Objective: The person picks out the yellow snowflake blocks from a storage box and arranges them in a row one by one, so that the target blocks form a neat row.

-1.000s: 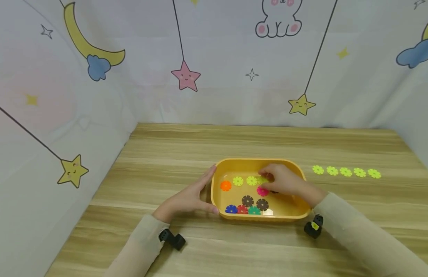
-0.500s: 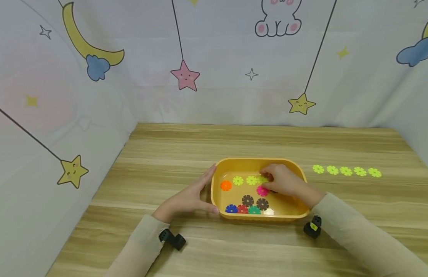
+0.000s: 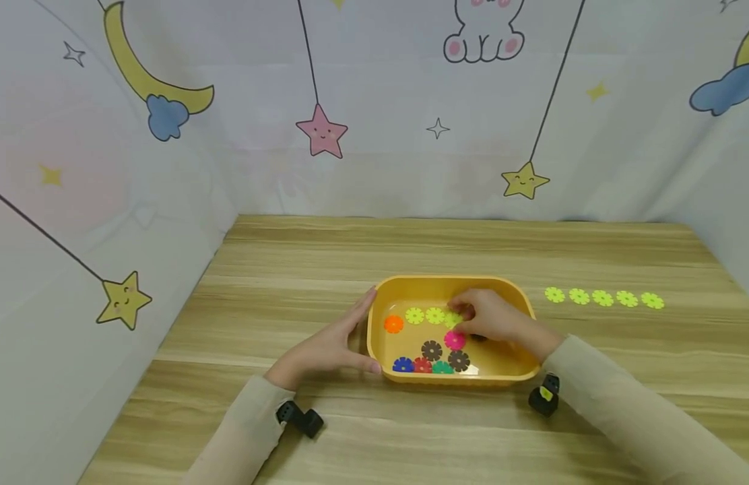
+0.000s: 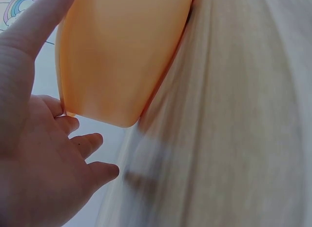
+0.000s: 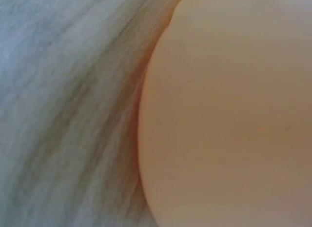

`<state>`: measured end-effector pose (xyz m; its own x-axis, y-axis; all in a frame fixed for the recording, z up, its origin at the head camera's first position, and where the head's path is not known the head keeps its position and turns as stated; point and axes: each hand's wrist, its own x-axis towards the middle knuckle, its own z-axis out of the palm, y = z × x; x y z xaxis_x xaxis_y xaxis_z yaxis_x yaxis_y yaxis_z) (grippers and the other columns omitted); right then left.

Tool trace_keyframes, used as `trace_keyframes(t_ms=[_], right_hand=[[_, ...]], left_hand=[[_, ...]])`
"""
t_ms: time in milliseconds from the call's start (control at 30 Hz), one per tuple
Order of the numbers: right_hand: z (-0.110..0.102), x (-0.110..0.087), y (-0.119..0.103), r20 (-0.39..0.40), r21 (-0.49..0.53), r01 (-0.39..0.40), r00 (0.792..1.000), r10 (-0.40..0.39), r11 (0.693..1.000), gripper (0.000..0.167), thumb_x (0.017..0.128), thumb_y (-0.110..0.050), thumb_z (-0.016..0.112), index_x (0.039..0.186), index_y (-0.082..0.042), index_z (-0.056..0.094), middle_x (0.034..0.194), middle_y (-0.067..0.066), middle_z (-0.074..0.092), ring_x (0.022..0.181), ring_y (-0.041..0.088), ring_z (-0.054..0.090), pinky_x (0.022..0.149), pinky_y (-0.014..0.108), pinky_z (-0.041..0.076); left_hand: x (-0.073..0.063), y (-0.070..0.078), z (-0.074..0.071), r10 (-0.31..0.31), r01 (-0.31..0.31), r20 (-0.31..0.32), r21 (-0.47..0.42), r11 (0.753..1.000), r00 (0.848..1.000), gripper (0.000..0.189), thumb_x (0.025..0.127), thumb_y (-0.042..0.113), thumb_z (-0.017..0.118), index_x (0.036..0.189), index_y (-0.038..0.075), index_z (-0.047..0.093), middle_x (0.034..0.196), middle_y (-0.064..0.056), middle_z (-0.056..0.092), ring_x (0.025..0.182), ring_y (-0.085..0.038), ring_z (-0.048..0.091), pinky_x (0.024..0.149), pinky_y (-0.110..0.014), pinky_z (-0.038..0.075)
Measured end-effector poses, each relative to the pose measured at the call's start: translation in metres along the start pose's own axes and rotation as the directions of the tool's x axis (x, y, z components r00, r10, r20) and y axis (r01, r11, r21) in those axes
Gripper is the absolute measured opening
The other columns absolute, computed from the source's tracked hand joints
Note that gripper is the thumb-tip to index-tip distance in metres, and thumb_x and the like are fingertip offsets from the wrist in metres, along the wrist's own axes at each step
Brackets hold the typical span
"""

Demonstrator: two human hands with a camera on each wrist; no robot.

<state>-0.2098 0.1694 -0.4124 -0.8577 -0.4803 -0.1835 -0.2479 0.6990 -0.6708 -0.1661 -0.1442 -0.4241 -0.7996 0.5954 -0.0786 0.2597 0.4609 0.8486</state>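
A yellow plastic basin (image 3: 405,378) holds notched snowflake discs in several colours. My left hand (image 3: 326,347) rests against its left end, thumb near the front corner and fingers at the back corner. In the left wrist view that hand's (image 4: 44,163) fingers are spread, some touching the rim. My right hand (image 3: 492,316) reaches inside from the right, thumb and index finger pinching a yellow-green snowflake disc (image 3: 452,320). A pink disc (image 3: 454,340) lies just below the thumb, and a brown disc (image 3: 479,337) is partly hidden under the hand. The right wrist view shows only the basin's outer wall (image 5: 229,114).
Two yellow-green discs (image 3: 414,316) and an orange disc (image 3: 393,324) lie left in the basin. Brown, blue (image 3: 403,365), red and green discs sit near its front wall. A row of several yellow-green discs (image 3: 602,298) lies on the wooden table (image 3: 326,249), right of the basin.
The yellow-green disc at my right fingertips shows more and has shifted slightly left and nearer. The pink disc and a brown one also slid a little. My left hand stays in place.
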Motion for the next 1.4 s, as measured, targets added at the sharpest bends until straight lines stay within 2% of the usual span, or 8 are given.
trace_keyframes(t_ms=[233, 467, 800, 1067, 1233, 1400], right_hand=[[-0.0003, 0.0023, 0.0016, 0.033, -0.011, 0.011, 0.999, -0.011, 1.0, 0.04, 0.084, -0.012, 0.075, 0.118, 0.004, 0.063, 0.101, 0.01, 0.065, 0.081, 0.016, 0.055, 0.066, 0.024, 0.053], [0.0001, 0.0014, 0.0009, 0.037, -0.023, 0.022, 0.999, -0.021, 1.0, 0.033, 0.083, -0.012, 0.075, 0.112, 0.002, 0.067, 0.092, 0.006, 0.062, 0.078, 0.016, 0.053, 0.064, 0.025, 0.05], [0.0004, 0.0001, -0.0003, 0.01, -0.024, 0.034, 0.999, -0.034, 0.999, 0.029, 0.082, -0.011, 0.076, 0.108, -0.001, 0.068, 0.09, 0.005, 0.06, 0.078, 0.017, 0.053, 0.064, 0.025, 0.05], [-0.0008, -0.0037, -0.0039, 0.05, 0.04, 0.052, 0.997, -0.054, 0.998, 0.031, 0.081, -0.009, 0.076, 0.11, -0.002, 0.066, 0.087, 0.006, 0.056, 0.075, 0.018, 0.051, 0.059, 0.025, 0.05], [-0.0019, -0.0038, -0.0044, 0.078, 0.025, 0.095, 0.992, -0.097, 0.995, 0.031, 0.082, -0.008, 0.075, 0.111, -0.002, 0.066, 0.088, 0.005, 0.055, 0.077, 0.017, 0.05, 0.061, 0.024, 0.05], [-0.0015, -0.0036, -0.0018, 0.082, 0.011, 0.11, 0.99, -0.111, 0.994, 0.031, 0.082, -0.008, 0.075, 0.111, -0.002, 0.067, 0.088, 0.003, 0.055, 0.077, 0.016, 0.05, 0.062, 0.024, 0.05]], left_hand=[[0.0006, -0.0015, -0.0003, 0.006, -0.006, -0.004, 0.009, 1.0, 1.0, 0.124, 0.068, 0.051, 0.083, 0.156, 0.025, 0.0, 0.163, 0.003, -0.005, 0.149, -0.021, -0.004, 0.118, -0.051, 0.006], [0.0006, -0.0005, 0.0008, -0.01, 0.01, -0.004, 0.0, 1.0, 1.0, 0.123, 0.069, 0.045, 0.085, 0.156, 0.027, 0.0, 0.162, 0.01, -0.005, 0.149, -0.018, -0.003, 0.119, -0.049, 0.006], [-0.0008, 0.002, 0.0, -0.013, 0.013, -0.003, 0.004, 1.0, 1.0, 0.121, 0.07, 0.045, 0.084, 0.156, 0.028, 0.0, 0.161, 0.01, -0.005, 0.149, -0.018, -0.004, 0.119, -0.05, 0.006], [-0.0001, 0.0009, -0.0001, -0.008, 0.008, -0.005, 0.014, 1.0, 1.0, 0.122, 0.07, 0.047, 0.084, 0.156, 0.028, 0.0, 0.162, 0.009, -0.005, 0.149, -0.019, -0.004, 0.119, -0.05, 0.006], [0.0003, 0.0001, -0.0002, -0.006, 0.006, -0.006, 0.012, 1.0, 1.0, 0.124, 0.068, 0.048, 0.084, 0.156, 0.027, -0.001, 0.162, 0.008, -0.004, 0.149, -0.018, -0.003, 0.119, -0.049, 0.007], [0.0002, 0.0001, 0.0005, -0.029, 0.029, -0.005, -0.006, 1.0, 1.0, 0.124, 0.068, 0.047, 0.085, 0.155, 0.03, -0.001, 0.161, 0.013, -0.005, 0.148, -0.015, -0.002, 0.119, -0.047, 0.007]])
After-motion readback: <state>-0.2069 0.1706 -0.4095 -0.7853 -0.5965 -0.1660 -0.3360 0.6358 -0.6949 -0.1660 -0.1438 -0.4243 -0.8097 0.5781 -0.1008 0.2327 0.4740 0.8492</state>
